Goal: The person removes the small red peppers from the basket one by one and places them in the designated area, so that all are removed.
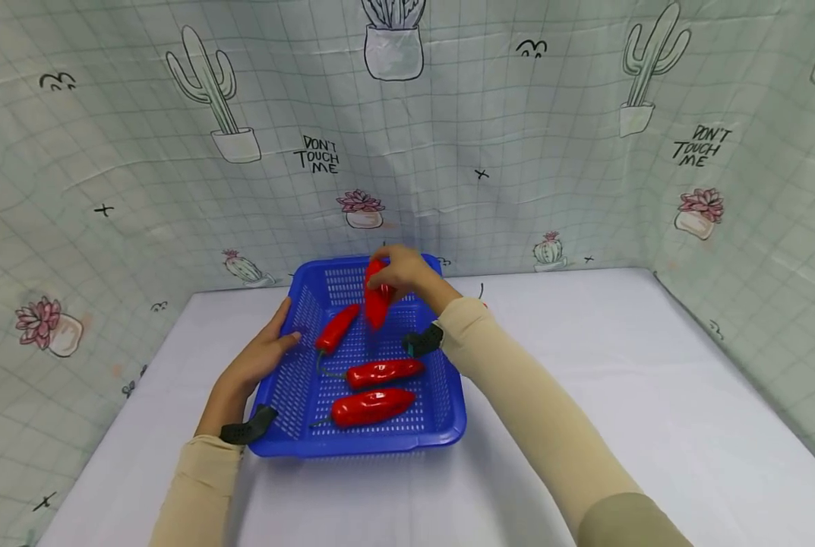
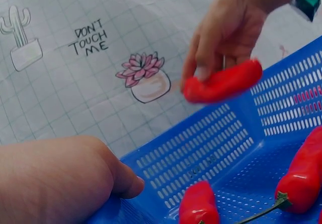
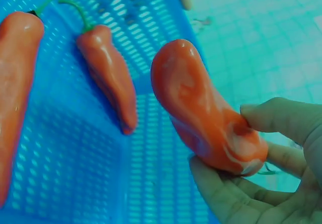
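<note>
My right hand [image 1: 405,270] pinches a red chili pepper [image 1: 376,308] between thumb and fingers, above the back part of a blue plastic basket [image 1: 355,443]. In the right wrist view this held pepper [image 3: 193,103] is glossy, its stem end by the palm. My left hand [image 1: 262,355] grips the basket's left rim, thumb inside and fingers along the outer wall. Inside the basket lie three more red peppers: one slanted at the left [image 1: 337,328], one across the middle [image 1: 383,373] and one near the front [image 1: 373,407].
To the right of the basket, a bit of another red thing [image 1: 485,305] with a thin stem shows from behind my right sleeve [image 1: 516,380]. A white table [image 1: 585,365] carries the basket. Behind it hangs a cactus-print cloth [image 1: 441,152].
</note>
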A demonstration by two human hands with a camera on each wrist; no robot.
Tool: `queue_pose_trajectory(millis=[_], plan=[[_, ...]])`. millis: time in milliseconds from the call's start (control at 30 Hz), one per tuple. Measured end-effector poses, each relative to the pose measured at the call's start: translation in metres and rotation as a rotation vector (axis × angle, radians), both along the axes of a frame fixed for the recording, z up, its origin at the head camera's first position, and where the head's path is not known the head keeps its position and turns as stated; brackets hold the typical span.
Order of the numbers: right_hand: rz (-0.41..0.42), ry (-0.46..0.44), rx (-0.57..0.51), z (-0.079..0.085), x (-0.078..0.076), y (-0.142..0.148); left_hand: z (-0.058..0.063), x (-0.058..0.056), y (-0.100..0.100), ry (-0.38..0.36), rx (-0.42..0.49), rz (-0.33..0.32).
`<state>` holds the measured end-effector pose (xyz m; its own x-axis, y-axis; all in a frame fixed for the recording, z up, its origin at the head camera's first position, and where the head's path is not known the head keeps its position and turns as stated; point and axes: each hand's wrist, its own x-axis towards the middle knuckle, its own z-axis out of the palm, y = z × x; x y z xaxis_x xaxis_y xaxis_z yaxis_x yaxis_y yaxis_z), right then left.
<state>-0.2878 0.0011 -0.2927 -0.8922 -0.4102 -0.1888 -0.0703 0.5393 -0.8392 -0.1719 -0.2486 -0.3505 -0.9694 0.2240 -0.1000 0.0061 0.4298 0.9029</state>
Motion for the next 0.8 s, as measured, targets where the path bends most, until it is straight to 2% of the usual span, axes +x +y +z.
queue_pose_trajectory(millis=[200, 800], plan=[[0.006, 0.024, -0.042, 0.007, -0.002, 0.023, 0.001, 0.002, 0.002, -0.008, 0.0, -0.004], [0.025, 0.013, -0.249, 0.003, 0.003, 0.051, 0.003, 0.004, 0.003, -0.012, -0.016, 0.005]])
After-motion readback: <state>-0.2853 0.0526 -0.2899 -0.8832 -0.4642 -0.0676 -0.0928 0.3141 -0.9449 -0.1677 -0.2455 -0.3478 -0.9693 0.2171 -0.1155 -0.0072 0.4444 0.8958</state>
